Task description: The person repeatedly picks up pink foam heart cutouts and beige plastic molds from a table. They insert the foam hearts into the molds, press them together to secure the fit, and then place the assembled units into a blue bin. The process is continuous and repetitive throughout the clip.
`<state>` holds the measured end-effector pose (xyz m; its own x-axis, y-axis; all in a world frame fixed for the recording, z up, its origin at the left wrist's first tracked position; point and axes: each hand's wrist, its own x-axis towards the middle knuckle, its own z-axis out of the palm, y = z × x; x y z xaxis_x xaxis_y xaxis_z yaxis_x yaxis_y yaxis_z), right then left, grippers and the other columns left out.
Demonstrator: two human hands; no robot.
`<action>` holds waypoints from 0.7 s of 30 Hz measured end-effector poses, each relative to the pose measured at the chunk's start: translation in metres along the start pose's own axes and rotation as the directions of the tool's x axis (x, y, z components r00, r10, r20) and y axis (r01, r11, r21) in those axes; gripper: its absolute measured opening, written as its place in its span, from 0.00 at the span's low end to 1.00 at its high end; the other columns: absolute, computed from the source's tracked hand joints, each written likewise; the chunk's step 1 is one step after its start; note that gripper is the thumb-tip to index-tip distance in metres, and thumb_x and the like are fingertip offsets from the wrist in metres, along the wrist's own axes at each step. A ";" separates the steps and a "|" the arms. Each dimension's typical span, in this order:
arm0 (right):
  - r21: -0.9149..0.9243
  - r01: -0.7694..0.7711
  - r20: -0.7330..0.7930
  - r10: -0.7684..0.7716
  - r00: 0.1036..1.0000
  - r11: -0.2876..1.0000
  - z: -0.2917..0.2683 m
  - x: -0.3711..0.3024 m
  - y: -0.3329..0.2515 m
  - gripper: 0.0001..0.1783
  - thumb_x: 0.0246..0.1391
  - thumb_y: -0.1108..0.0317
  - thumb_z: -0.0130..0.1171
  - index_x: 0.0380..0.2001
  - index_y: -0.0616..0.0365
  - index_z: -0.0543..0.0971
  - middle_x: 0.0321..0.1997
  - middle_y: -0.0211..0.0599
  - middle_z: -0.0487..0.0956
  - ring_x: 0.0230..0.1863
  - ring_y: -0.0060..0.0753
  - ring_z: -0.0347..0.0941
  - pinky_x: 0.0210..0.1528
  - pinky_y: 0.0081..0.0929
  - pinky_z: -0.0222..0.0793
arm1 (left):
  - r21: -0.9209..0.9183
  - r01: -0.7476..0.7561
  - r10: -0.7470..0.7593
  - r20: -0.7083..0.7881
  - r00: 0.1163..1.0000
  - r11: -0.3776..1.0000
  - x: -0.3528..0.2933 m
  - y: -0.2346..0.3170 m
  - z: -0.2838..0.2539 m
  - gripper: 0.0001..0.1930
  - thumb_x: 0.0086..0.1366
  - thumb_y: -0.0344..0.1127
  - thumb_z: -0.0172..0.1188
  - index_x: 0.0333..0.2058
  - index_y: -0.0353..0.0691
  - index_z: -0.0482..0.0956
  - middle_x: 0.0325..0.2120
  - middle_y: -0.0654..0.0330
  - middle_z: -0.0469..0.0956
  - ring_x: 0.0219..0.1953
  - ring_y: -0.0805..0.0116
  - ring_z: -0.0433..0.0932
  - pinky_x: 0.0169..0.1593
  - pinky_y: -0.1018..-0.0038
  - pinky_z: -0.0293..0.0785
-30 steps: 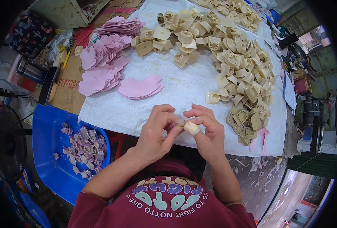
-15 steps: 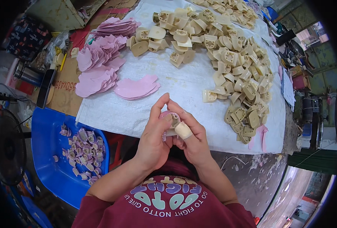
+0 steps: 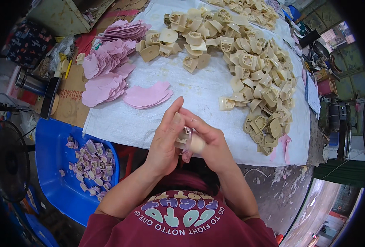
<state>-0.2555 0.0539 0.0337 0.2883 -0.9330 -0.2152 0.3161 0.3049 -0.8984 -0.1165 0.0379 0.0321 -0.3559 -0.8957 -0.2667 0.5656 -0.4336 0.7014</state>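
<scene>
Between my two hands is a beige plastic shoe heel (image 3: 183,138), partly wrapped in glossy pink material. My left hand (image 3: 164,142) grips it from the left, with the thumb over its upper part. On the other side my right hand (image 3: 213,146) curls round it, the thumb in a cream cover that is smeared by motion. The fingertips of both hands nearly meet above the heel. A bit of pink material (image 3: 186,156) shows below it. Just beyond my hands lies a small stack of cut pink pieces (image 3: 148,94) on the white sheet (image 3: 199,96).
Bare beige heels (image 3: 260,78) are heaped along the right and far side. More pink stacks (image 3: 106,61) lie at the far left. A blue tub (image 3: 52,164) beside the table holds several pink-covered heels (image 3: 92,164). A black fan (image 3: 7,154) stands at the left edge.
The heel has turned in my hands, and its pink-covered side shows differently. My left thumb has moved up, and my right thumb has shifted slightly along the heel.
</scene>
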 end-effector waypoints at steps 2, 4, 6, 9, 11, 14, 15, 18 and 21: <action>-0.475 0.302 0.059 -0.313 0.948 0.826 -0.007 0.001 0.009 0.24 0.54 0.67 0.60 0.55 0.60 0.74 0.67 0.46 0.64 0.56 0.41 0.70 0.53 0.35 0.68 | 0.032 0.031 -0.033 0.048 0.998 0.999 0.000 0.002 -0.004 0.28 0.71 0.43 0.46 0.66 0.43 0.54 0.29 0.62 0.73 0.18 0.78 0.68 0.15 0.81 0.63; -0.692 0.395 0.149 -0.415 0.897 0.605 -0.010 0.001 0.012 0.26 0.52 0.64 0.62 0.55 0.59 0.73 0.67 0.47 0.64 0.65 0.48 0.61 0.63 0.42 0.59 | 0.121 0.058 -0.065 0.060 0.996 0.991 0.002 0.001 -0.012 0.29 0.71 0.42 0.47 0.67 0.45 0.51 0.29 0.62 0.73 0.18 0.76 0.68 0.13 0.81 0.63; -0.740 0.358 0.161 -0.366 0.917 0.570 -0.010 0.002 0.011 0.28 0.50 0.62 0.63 0.55 0.58 0.73 0.66 0.47 0.64 0.72 0.52 0.50 0.69 0.46 0.47 | 0.075 0.097 -0.103 0.074 0.992 0.992 0.002 0.000 -0.017 0.31 0.71 0.41 0.47 0.68 0.47 0.48 0.31 0.61 0.73 0.21 0.75 0.70 0.16 0.79 0.66; -0.817 0.352 0.219 -0.319 0.922 0.457 -0.008 0.000 -0.007 0.28 0.50 0.62 0.63 0.55 0.57 0.72 0.65 0.46 0.66 0.69 0.54 0.55 0.67 0.45 0.49 | -0.056 0.178 -0.172 0.097 0.980 0.982 -0.002 0.008 -0.014 0.33 0.71 0.39 0.47 0.69 0.50 0.43 0.36 0.59 0.72 0.28 0.73 0.73 0.23 0.77 0.72; -0.803 0.368 0.219 -0.342 0.914 0.469 -0.011 0.001 -0.012 0.28 0.50 0.62 0.63 0.55 0.57 0.73 0.64 0.45 0.67 0.69 0.53 0.56 0.67 0.44 0.50 | -0.036 0.173 -0.167 0.141 0.976 0.984 -0.003 0.011 -0.013 0.34 0.71 0.39 0.47 0.70 0.51 0.40 0.40 0.58 0.72 0.33 0.71 0.74 0.28 0.75 0.74; -0.780 0.396 0.194 -0.413 0.890 0.486 -0.013 0.002 -0.003 0.28 0.50 0.62 0.63 0.55 0.57 0.73 0.63 0.44 0.69 0.68 0.53 0.57 0.67 0.44 0.50 | 0.099 0.111 -0.130 0.214 0.968 0.989 -0.007 0.009 -0.018 0.37 0.71 0.40 0.49 0.70 0.53 0.37 0.45 0.57 0.71 0.39 0.69 0.75 0.35 0.73 0.75; -0.771 0.408 0.184 -0.444 0.877 0.488 -0.013 0.003 0.000 0.27 0.49 0.62 0.63 0.54 0.57 0.73 0.62 0.44 0.70 0.68 0.53 0.58 0.67 0.44 0.51 | 0.086 0.119 -0.136 0.233 0.963 0.989 -0.005 0.010 -0.017 0.38 0.70 0.40 0.49 0.70 0.53 0.36 0.46 0.56 0.71 0.40 0.68 0.75 0.37 0.73 0.75; -0.735 0.435 0.210 -0.436 0.875 0.520 -0.020 0.000 -0.009 0.27 0.49 0.64 0.64 0.54 0.56 0.75 0.64 0.42 0.69 0.67 0.46 0.60 0.64 0.41 0.56 | -0.119 0.184 -0.140 0.303 0.943 0.976 -0.010 0.018 -0.010 0.42 0.68 0.39 0.54 0.70 0.54 0.33 0.49 0.56 0.71 0.45 0.68 0.75 0.41 0.72 0.75; -0.208 0.232 0.103 -0.215 0.971 0.950 -0.012 -0.013 -0.015 0.26 0.51 0.68 0.63 0.55 0.56 0.75 0.66 0.40 0.67 0.65 0.36 0.63 0.60 0.35 0.62 | -0.121 0.131 -0.081 0.356 0.931 0.984 -0.010 0.011 -0.015 0.45 0.67 0.32 0.56 0.70 0.56 0.30 0.49 0.56 0.71 0.46 0.70 0.74 0.45 0.74 0.73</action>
<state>-0.2745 0.0587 0.0454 0.3056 -0.9519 0.0238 0.1797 0.0331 -0.9832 -0.0950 0.0403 0.0326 -0.6418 -0.7637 -0.0695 0.5996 -0.5563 0.5753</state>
